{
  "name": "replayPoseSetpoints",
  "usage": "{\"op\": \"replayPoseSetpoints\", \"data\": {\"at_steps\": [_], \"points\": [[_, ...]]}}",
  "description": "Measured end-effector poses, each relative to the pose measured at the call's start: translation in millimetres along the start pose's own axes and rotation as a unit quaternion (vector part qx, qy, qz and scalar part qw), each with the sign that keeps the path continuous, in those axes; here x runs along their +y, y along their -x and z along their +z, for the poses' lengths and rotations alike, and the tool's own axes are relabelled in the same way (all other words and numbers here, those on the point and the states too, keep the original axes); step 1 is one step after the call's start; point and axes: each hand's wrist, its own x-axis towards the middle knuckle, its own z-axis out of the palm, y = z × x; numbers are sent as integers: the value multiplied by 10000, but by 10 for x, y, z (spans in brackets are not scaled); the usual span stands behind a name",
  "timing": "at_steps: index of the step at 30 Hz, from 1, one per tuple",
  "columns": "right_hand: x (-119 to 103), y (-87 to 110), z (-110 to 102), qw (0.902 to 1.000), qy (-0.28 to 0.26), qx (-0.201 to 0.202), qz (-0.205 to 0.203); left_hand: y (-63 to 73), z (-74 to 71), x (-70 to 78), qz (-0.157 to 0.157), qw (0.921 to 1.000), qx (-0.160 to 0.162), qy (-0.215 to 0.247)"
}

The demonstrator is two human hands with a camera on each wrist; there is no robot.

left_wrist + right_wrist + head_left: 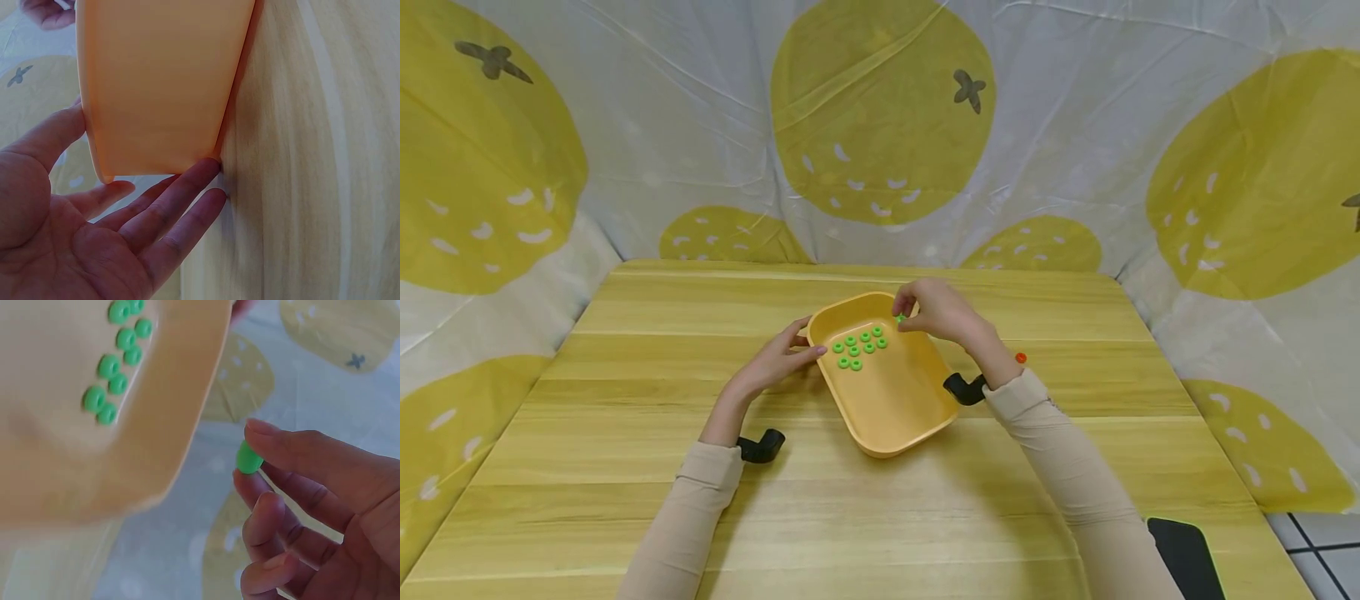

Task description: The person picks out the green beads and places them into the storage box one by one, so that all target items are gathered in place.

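An orange-yellow plastic tray (910,392) sits at a slant on the wooden table. Several green ring-shaped beads (853,351) lie on its floor toward the far left. At the tray's left far corner my left hand (782,360) holds it, thumb over the rim and fingers along the outer wall; in the left wrist view the fingertips (209,165) reach its lower edge. Between thumb and forefinger my right hand (936,312) pinches one green bead (249,458), raised by the tray's far right side. The other fingers of that hand are loosely curled.
A small red-orange bead (1021,357) lies on the table right of the tray, near the right wrist. A dark, green-edged flat object (1187,558) lies at the table's front right. Patterned cloth (700,125) hangs behind the table (587,483).
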Motion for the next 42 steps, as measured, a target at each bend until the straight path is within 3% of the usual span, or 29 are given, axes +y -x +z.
{"op": "replayPoseSetpoints", "data": {"at_steps": [9,18,29,42], "points": [[-324,-286,336,9949,675,-648,-363,5,5,-6,-70,10000,-8,-29],[-433,-425,667,9894,842,-1116,-398,2,6,12,-11,10000,-18,-34],[-430,-459,898,9854,878,-1342,-576,-3,8,16,68,9999,26,-128],[-394,-455,990,9848,1012,-1233,-693,-1,2,-8,65,9997,100,-207]]}}
